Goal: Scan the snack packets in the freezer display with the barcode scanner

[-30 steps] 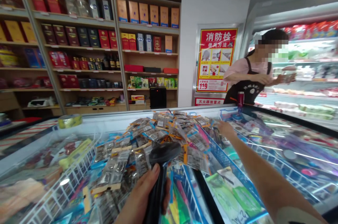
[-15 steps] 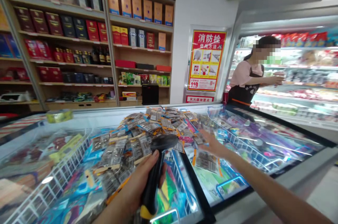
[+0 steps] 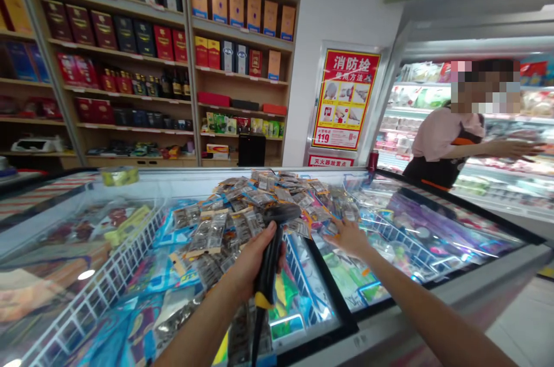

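Note:
My left hand (image 3: pixel 253 258) is wrapped round the handle of a black barcode scanner (image 3: pixel 269 266) with a yellow ring at its base and a cord trailing down. The scanner's head points away, over a heap of small clear packets (image 3: pixel 247 221) with orange and blue edges. On the right, my right hand (image 3: pixel 352 238) reaches out with fingers apart at the heap's right edge. Its fingertips are beside or on some packets (image 3: pixel 341 205); contact is hard to judge. The packets lie on the glass top of a chest freezer (image 3: pixel 357 329).
White wire baskets (image 3: pixel 116 280) hold goods inside the freezer. A roll of yellowish tape (image 3: pixel 119 175) lies at the back left. Shelves of boxed goods (image 3: pixel 164 44) stand behind. At the right, a person in an apron (image 3: pixel 445 145) stands by a lit refrigerated display (image 3: pixel 398 124).
The packet that lay below my right hand on the near glass no longer shows there. The view has shifted slightly left. The other person has moved right, arms reaching forward. My left hand keeps the scanner.

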A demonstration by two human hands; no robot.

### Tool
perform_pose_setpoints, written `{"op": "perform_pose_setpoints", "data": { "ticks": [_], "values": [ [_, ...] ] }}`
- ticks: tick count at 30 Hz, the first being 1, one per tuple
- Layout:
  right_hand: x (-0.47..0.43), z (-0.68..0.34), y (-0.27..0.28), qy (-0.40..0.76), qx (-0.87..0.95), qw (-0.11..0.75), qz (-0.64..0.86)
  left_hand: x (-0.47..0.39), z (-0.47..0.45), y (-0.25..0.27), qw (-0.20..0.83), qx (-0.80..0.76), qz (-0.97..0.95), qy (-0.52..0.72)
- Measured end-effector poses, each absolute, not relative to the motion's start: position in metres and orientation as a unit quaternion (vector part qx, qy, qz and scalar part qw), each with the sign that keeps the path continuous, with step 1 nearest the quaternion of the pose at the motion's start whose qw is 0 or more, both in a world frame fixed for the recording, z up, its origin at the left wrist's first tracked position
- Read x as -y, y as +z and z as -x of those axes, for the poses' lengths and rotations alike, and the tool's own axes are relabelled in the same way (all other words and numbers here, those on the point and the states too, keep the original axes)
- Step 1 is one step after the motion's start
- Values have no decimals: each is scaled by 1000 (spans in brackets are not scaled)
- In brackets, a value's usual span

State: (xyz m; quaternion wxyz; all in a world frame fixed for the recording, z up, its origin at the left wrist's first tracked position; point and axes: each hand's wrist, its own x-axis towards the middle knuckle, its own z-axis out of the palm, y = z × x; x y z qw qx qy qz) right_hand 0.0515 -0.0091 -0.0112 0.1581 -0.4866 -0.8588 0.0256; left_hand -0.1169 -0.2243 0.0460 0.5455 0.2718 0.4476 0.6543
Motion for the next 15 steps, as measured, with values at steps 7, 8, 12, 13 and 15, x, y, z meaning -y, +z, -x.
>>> {"op": "perform_pose_setpoints", "data": {
  "ticks": [7,8,12,13,15],
  "values": [
    [20,-38,23,-3,827,197,527,224,122,48,544,-435,-260,669],
    [18,-33,34,-2,818,213,535,224,122,49,544,-431,-259,671],
    [20,18,73,5,809,279,517,226,125,54,549,-420,-255,675],
    [22,35,79,13,817,289,499,227,126,55,551,-420,-252,675],
    [30,64,86,34,843,302,444,228,127,56,555,-416,-247,677]
  ]
}}
